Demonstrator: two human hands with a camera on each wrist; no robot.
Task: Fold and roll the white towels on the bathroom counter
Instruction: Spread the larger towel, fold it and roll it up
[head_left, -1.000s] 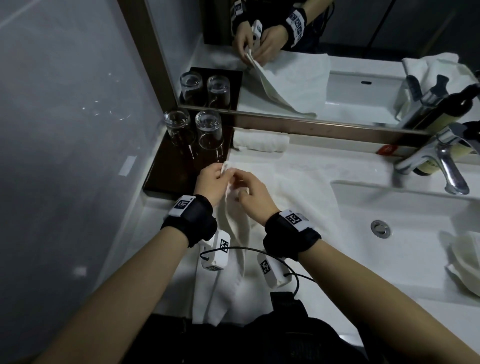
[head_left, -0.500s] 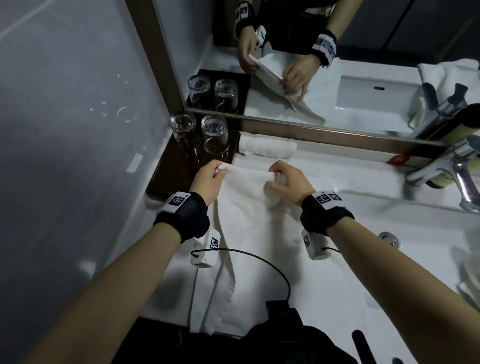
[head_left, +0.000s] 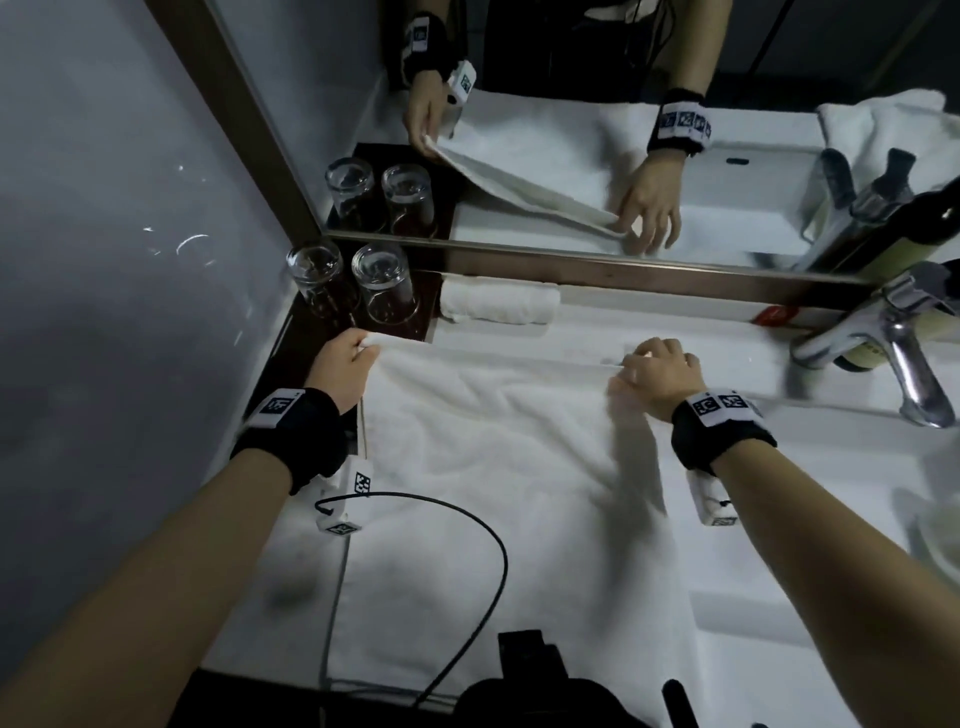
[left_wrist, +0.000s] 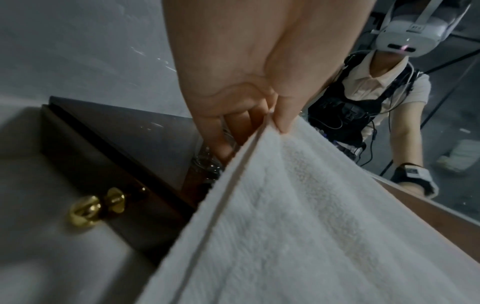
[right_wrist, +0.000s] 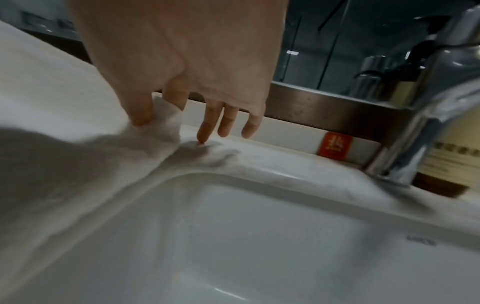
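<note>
towel: big white towel (head_left: 498, 467) spread flat over the worktop (head_left: 769, 613), wrinkly in the middle, near edge hanging off the front. The far edge is pulled out in a line between the two hands, so it runs straight from one grip to the other.

left hand: left hand (head_left: 345, 371) has the far-left corner of the towel. In the wrist view the thumb and fingers (left_wrist: 284, 115) are pinched shut on the hem with the cloth fanning down and away from the grip. That corner is lifted a bit, right over the edge of the dark tray (head_left: 291, 358).

right hand: right hand (head_left: 657, 376) is on the far-right corner. Thumb and first finger (right_wrist: 140, 111) pinch a bunched bit of cloth; the other three fingers hang loose and straight, and one fingertip looks like it touches the worktop just behind the sink (right_wrist: 259, 236). So a two-finger grip, the rest open.

rolled towel: one rolled towel (head_left: 498, 306) sits against the mirror frame, just beyond the stretched edge, between the two hands but closer to the left one.

glasses: two glasses (head_left: 353, 283) stand upside down on the tray, just past the left hand.

tap: chrome tap (head_left: 893, 343) off to the right of the right hand, with a bottle (head_left: 883, 338) behind it.

other towels: a loose white towel (head_left: 940, 519) at the far right edge, can't tell much about it.
</note>
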